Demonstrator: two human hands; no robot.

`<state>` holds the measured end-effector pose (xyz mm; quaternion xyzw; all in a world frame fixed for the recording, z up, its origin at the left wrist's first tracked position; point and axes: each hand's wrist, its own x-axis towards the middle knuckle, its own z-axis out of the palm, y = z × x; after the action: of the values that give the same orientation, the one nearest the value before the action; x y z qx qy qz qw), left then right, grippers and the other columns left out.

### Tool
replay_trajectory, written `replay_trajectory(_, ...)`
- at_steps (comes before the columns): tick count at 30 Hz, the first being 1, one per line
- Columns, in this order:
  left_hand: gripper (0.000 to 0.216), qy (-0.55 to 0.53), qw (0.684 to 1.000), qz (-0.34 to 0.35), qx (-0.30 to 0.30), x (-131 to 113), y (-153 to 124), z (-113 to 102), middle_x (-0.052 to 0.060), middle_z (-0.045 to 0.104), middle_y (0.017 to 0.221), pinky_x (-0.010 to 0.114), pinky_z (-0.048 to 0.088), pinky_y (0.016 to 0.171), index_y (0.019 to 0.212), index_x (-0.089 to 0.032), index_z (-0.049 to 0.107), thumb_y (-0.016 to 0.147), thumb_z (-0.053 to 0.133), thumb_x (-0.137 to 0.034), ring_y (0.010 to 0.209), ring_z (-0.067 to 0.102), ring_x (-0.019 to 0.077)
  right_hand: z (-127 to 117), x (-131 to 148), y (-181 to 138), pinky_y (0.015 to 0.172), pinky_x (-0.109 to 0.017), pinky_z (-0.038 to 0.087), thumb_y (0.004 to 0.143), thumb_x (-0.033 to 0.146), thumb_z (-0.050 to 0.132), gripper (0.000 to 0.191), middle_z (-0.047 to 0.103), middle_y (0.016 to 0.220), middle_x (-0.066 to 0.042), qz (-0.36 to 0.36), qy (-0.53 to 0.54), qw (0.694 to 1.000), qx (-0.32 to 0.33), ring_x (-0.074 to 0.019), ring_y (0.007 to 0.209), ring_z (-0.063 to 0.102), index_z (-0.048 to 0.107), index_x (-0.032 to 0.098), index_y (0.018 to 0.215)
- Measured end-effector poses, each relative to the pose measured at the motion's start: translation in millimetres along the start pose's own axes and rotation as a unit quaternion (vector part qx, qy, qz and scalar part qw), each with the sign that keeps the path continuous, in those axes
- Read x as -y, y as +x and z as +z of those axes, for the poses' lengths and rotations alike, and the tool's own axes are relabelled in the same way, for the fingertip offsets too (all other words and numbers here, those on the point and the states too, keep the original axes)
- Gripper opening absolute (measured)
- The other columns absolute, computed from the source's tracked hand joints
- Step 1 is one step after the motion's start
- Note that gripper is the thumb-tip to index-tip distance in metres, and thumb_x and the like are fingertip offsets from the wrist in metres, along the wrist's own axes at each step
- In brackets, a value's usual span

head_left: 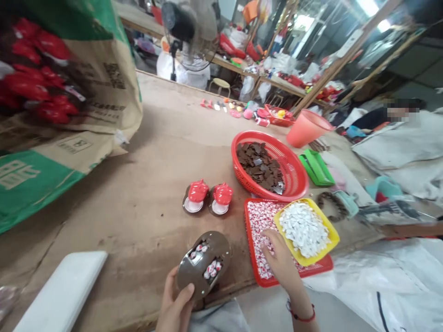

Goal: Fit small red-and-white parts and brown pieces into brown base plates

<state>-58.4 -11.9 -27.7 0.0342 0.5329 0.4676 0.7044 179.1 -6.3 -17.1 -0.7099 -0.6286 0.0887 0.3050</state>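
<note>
My left hand (176, 295) grips a brown oval plastic base (188, 272), thumb on top and fingers at its side and below. Two cutouts in the base hold small white pieces with red marks (212, 269). Over a shallow red tray (254, 272) of similar small red-and-white pieces (258, 221), my right hand (278, 258) reaches in, with thumb and forefinger apart among them. A yellow bin (334, 237) of small white pieces overlaps the tray. Two red-topped toy parts on brown bases (197, 191) (222, 196) stand beyond the held base.
A red basket (294, 180) contains brown flat pieces. Behind it are a pink bucket (304, 129) and a green tray (316, 168). A large sack (114, 106) of red parts is at left, near a white block (65, 290). Another person (374, 120) is at far right.
</note>
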Motion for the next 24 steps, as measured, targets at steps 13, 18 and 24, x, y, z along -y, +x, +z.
replay_trajectory(13, 0.043, 0.035, 0.998, 0.038, 0.023, 0.9, 3.4, 1.8, -0.003, 0.064, 0.079, 0.026, 0.046, 0.062, 0.08, -0.026, 0.055, 0.042, 0.075, -0.027, 0.076, 0.057, 0.0204, -26.2, -62.2, 55.5, 0.063, -0.03, 0.041, 0.075, 0.018, 0.04, 0.02, 0.056, 0.07, -0.007, 0.013, -0.291, 0.956, 0.02, -0.0192, 0.068, 0.053, 0.06, 0.016, 0.075)
replay_trajectory(18, 0.04, -0.012, 0.997, 0.032, 0.068, 3.2, -6.2, -1.3, -0.002, 0.063, 0.079, 0.028, 0.044, 0.062, 0.082, -0.025, 0.053, 0.047, 0.072, -0.02, 0.073, 0.057, 0.0196, -30.1, -78.5, 49.5, 0.061, -0.033, 0.04, 0.077, 0.025, 0.034, 0.028, 0.054, 0.069, -0.009, -0.024, -0.294, 0.955, 0.016, -0.0213, 0.064, 0.053, 0.059, 0.015, 0.072)
replay_trajectory(24, 0.035, -0.026, 0.991, 0.025, 0.132, 8.5, -10.4, -10.3, -0.002, 0.061, 0.078, 0.025, 0.04, 0.065, 0.081, -0.023, 0.05, 0.052, 0.065, -0.011, 0.074, 0.054, 0.0153, -32.8, -113.2, 45.8, 0.063, -0.035, 0.04, 0.075, 0.028, 0.032, 0.03, 0.056, 0.075, -0.01, -0.092, -0.33, 0.935, 0.088, -0.0235, 0.07, 0.053, 0.06, 0.018, 0.075)
